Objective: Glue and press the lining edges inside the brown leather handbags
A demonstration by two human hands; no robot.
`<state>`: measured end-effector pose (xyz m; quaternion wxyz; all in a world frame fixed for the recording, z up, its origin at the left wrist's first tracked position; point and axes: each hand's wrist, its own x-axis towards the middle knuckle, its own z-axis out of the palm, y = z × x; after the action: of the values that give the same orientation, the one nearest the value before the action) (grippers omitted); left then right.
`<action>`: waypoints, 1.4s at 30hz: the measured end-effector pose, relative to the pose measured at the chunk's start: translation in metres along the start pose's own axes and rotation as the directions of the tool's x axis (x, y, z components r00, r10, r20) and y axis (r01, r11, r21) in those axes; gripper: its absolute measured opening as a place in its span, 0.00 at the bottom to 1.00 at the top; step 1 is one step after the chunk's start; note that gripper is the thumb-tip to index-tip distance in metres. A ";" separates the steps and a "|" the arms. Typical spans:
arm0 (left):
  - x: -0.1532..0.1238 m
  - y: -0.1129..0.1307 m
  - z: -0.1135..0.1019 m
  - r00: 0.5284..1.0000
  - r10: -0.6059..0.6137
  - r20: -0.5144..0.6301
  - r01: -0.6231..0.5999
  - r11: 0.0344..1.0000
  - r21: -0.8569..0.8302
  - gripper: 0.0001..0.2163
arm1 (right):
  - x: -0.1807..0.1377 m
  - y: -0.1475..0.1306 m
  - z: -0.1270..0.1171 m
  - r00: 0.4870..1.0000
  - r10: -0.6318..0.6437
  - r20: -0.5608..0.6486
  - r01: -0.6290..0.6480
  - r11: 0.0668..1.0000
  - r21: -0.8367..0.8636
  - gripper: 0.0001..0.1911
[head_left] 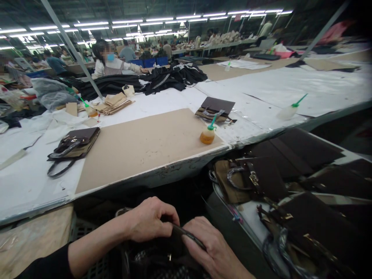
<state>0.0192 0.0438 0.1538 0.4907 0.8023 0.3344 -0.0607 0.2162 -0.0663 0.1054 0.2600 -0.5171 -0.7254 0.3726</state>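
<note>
Below the table's front edge, my left hand (pixel 155 220) and my right hand (pixel 205 242) pinch the dark edge of a handbag (pixel 171 252). The fingers of both hands are closed on this edge, a short way apart. Inside the handbag, a patterned lining and a small shiny metal piece show dimly. Its lower part lies in shadow and runs out of view. On the table ahead, a dark brown handbag with a looped handle (pixel 77 141) lies at the left, and a second brown handbag (pixel 216 108) lies at the back right.
A bottle of amber liquid (pixel 207 135) stands on the tan sheet (pixel 130 143). More bottles stand farther off. At right, a lower surface carries several brown bags (pixel 261 178). Black strips (pixel 174 77) are piled near a masked co-worker (pixel 116 66). A slanted pole (pixel 72 48) rises at left.
</note>
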 end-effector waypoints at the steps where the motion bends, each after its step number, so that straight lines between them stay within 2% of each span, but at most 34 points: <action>1: -0.003 -0.001 -0.003 0.999 0.028 0.026 -0.028 0.999 -0.028 0.15 | 0.001 -0.003 -0.001 1.000 0.018 0.016 -0.018 1.000 -0.006 0.09; 3: -0.011 -0.002 -0.009 0.993 0.098 0.064 -0.094 0.993 -0.065 0.25 | 0.001 -0.009 -0.004 0.994 0.087 0.066 -0.087 0.996 -0.004 0.07; 4: -0.015 -0.002 -0.011 0.991 0.119 0.065 -0.114 0.991 -0.070 0.31 | 0.001 -0.012 -0.005 0.987 0.131 0.095 -0.132 0.991 0.001 0.08; 5: -0.019 -0.001 -0.012 0.991 0.122 0.055 -0.119 0.991 -0.059 0.35 | 0.000 -0.015 -0.006 0.977 0.176 0.121 -0.178 0.984 0.006 0.15; 7: -0.027 0.000 -0.012 0.997 0.078 0.014 -0.078 0.997 -0.004 0.33 | -0.003 -0.020 -0.004 0.955 0.254 0.152 -0.259 0.966 0.008 0.30; 9: -0.032 -0.001 -0.010 1.000 0.009 -0.024 -0.007 0.999 0.048 0.25 | -0.007 -0.025 -0.001 0.942 0.302 0.148 -0.305 0.952 -0.002 0.38; 10: -0.034 -0.002 -0.009 0.999 -0.020 -0.031 0.022 0.998 0.058 0.21 | -0.008 -0.028 0.002 0.942 0.308 0.134 -0.309 0.951 -0.011 0.37; 12: -0.037 -0.004 -0.008 0.999 -0.044 -0.031 0.046 0.997 0.068 0.16 | -0.011 -0.033 0.006 0.956 0.283 0.078 -0.282 0.959 -0.033 0.29; 15: -0.037 -0.008 -0.009 0.999 -0.030 -0.029 0.033 0.993 0.110 0.12 | -0.012 -0.036 0.010 0.983 0.185 -0.017 -0.186 0.979 -0.082 0.15; 17: -0.037 -0.011 -0.009 1.000 -0.008 -0.025 0.012 0.988 0.153 0.11 | -0.012 -0.036 0.013 0.994 0.107 -0.029 -0.110 0.986 -0.122 0.11; 20: -0.037 -0.017 -0.008 0.999 0.029 -0.017 -0.025 0.982 0.189 0.10 | -0.011 -0.033 0.017 1.000 -0.004 -0.010 0.002 0.987 -0.162 0.13; 23: -0.038 -0.023 -0.005 0.998 0.054 -0.018 -0.049 0.980 0.193 0.09 | -0.010 -0.033 0.019 0.998 -0.060 0.000 0.059 0.980 -0.188 0.15; 32: -0.044 -0.030 0.001 0.995 0.093 -0.040 -0.083 0.974 0.209 0.08 | -0.010 -0.031 0.030 0.994 -0.100 -0.044 0.093 0.986 -0.141 0.15; 42: -0.043 -0.022 -0.001 0.996 0.078 -0.031 -0.069 0.973 0.219 0.07 | -0.008 -0.028 0.032 0.955 -0.240 -0.174 0.219 0.967 -0.132 0.14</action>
<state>-0.0277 0.0304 0.1559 0.3949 0.8641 0.3056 -0.0629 0.1787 -0.0878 0.1096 0.3399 -0.4759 -0.7722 0.2484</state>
